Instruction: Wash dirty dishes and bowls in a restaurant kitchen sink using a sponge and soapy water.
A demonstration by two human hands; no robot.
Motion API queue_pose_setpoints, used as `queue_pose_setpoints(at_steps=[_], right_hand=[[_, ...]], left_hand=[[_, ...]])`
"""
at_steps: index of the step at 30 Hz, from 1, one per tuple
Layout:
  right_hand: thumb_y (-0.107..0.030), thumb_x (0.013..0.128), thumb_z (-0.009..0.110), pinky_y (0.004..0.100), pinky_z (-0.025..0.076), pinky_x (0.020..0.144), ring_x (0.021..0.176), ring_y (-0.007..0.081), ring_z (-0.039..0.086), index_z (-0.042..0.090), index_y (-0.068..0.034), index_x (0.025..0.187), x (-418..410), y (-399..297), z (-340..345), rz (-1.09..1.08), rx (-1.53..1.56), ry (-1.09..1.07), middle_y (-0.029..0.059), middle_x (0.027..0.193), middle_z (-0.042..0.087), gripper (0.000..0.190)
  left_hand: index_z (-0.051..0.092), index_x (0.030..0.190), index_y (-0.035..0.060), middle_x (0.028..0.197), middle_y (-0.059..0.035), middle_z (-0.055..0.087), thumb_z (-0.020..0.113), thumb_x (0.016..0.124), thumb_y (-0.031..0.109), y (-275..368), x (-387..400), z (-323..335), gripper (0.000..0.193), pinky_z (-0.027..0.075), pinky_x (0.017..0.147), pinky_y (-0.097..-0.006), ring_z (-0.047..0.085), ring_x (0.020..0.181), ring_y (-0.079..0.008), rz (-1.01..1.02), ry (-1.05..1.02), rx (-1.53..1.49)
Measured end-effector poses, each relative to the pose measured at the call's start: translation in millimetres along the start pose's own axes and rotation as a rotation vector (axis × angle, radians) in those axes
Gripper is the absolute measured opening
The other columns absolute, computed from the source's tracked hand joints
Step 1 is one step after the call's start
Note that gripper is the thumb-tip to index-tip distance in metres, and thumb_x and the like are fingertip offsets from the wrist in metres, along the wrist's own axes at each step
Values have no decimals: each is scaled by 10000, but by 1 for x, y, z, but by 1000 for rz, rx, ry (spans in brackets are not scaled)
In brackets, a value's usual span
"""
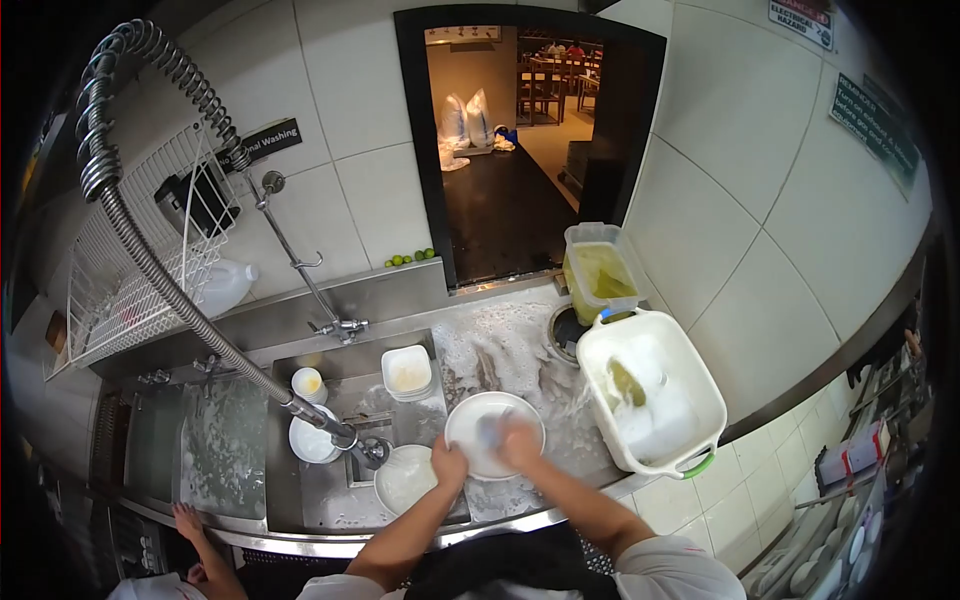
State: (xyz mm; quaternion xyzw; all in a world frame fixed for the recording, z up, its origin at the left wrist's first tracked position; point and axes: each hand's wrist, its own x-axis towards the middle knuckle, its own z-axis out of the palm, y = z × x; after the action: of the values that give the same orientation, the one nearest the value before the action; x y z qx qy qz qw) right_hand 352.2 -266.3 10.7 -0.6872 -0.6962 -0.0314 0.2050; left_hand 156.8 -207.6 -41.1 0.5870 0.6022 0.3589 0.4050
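My left hand (450, 463) grips the lower left rim of a round white plate (469, 420) at the sink's right edge. My right hand (519, 444) is blurred over the plate, closed on what looks like a greyish scrubbing pad (491, 430). Just left of the plate, in the steel basin (330, 502), lie a round white dish (405, 480), stacked square white bowls (407, 371), a white bowl (313, 436) and small cups (307, 384). To the right, a white plastic tub (697, 360) holds suds and a yellow-green piece whose kind I cannot tell.
A coiled pre-rinse hose (187, 307) hangs over the basin. Behind the tub stands a clear container (600, 262) of greenish liquid. A second basin (221, 450) holds water, with a co-worker's hand (187, 517) at its front rim. Foam covers the steel counter (495, 337).
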Motion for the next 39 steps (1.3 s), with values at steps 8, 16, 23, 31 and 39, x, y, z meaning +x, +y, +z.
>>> queue_pose_setpoints(at_steps=[8, 16, 23, 31, 39], right_hand=[[-189, 798, 727, 522, 462, 721, 823, 335, 626, 663, -87, 671, -21, 24, 104, 307, 358, -6, 134, 762, 597, 175], [-200, 793, 674, 467, 434, 675, 794, 252, 649, 772, -255, 928, -1, 8, 41, -236, -35, -70, 44, 777, 640, 176], [-140, 787, 665, 525, 499, 737, 778, 361, 633, 652, -67, 806, -31, 2, 68, -386, 451, 140, 162, 791, 632, 76], [-149, 761, 811, 481, 541, 883, 1110, 404, 618, 664, -10, 1134, 53, 51, 0, 146, 419, -239, 224, 1168, 660, 425], [51, 732, 761, 388, 487, 983, 1135, 280, 638, 611, 75, 1293, 18, 14, 27, 755, 1243, 63, 167, 1247, 680, 582]], left_hand=[[611, 1293, -18, 1132, -286, 679, 521, 984, 78, -19, -8, 2, 336, 526, 908, -494, 662, 1043, -460, 84, -108, 163], [635, 1225, 20, 1083, -274, 676, 557, 992, 155, -35, 14, 3, 280, 505, 894, -527, 643, 1023, -476, 129, -77, 153], [652, 1087, 5, 1033, -271, 694, 576, 997, 257, -36, 20, 3, 278, 515, 863, -543, 662, 997, -469, 205, -77, 244], [681, 1043, 45, 892, -232, 710, 651, 972, 292, 97, 83, -15, 259, 547, 777, -496, 695, 853, -420, 837, -484, 501], [564, 1338, -121, 1315, -316, 621, 468, 1035, 607, 93, 40, 14, 794, 443, 1049, -449, 569, 1270, -367, -499, 343, 1]])
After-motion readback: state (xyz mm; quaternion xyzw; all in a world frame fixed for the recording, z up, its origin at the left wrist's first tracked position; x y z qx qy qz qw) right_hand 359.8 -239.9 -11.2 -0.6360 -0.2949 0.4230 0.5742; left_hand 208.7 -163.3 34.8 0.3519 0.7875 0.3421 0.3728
